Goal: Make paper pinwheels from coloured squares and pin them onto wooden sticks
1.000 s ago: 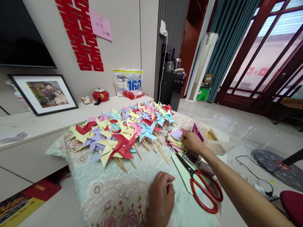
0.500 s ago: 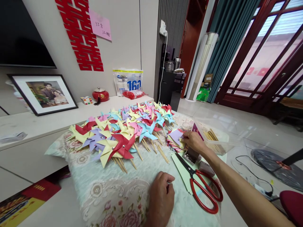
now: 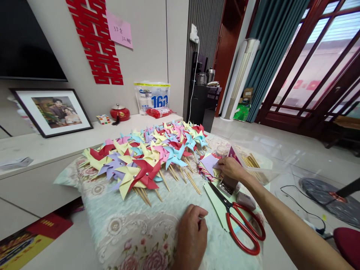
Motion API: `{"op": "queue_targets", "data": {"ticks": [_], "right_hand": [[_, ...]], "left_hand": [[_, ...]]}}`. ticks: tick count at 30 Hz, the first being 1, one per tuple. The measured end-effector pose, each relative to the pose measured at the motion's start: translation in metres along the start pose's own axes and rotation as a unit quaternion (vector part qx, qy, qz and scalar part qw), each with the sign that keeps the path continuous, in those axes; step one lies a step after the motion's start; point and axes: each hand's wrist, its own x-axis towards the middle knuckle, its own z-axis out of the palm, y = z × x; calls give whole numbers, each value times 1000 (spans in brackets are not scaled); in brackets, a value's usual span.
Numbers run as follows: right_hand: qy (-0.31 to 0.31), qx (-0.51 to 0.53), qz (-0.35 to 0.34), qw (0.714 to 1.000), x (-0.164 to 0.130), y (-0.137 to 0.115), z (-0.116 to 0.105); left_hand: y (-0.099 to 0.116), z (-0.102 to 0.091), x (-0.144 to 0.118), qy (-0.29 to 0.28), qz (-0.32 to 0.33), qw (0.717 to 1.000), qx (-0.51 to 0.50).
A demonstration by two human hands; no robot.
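Observation:
My right hand [image 3: 231,168] reaches to a fanned stack of coloured paper squares [image 3: 206,173]. Its fingers are closed at the edge of the purple paper square [image 3: 210,163] on top; the fingertips are partly hidden. My left hand [image 3: 192,232] rests on the tablecloth, loosely curled, with nothing visible in it. Between the hands lie large red-handled scissors [image 3: 229,204], over pale green paper [image 3: 215,204]. A small box of metal pins [image 3: 226,188] stands just below my right hand. Many finished paper pinwheels [image 3: 146,174] on wooden sticks cover the table's far left part.
A clear plastic bin [image 3: 270,165] with wooden sticks [image 3: 251,161] stands right of my right hand. Loose sticks [image 3: 193,182] lie beside the pinwheels. Behind is a white cabinet with a framed photo [image 3: 56,110], a red jar [image 3: 119,112] and a plastic bag [image 3: 153,96].
The purple top square has shifted slightly under my right hand's fingers. My left hand, the scissors and the pinwheels stay where they were.

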Motion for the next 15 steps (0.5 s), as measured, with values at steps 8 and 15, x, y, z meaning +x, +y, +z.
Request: {"op": "queue_targets", "data": {"ticks": [8,15], "right_hand": [[79,36,16,996,-4,-4,-2],[182,81,44,979,-5,-7,1]], "left_hand": [[2,-1,1,4,0,1000,-3],[0,0,0,9,1,1000,-4]]}}
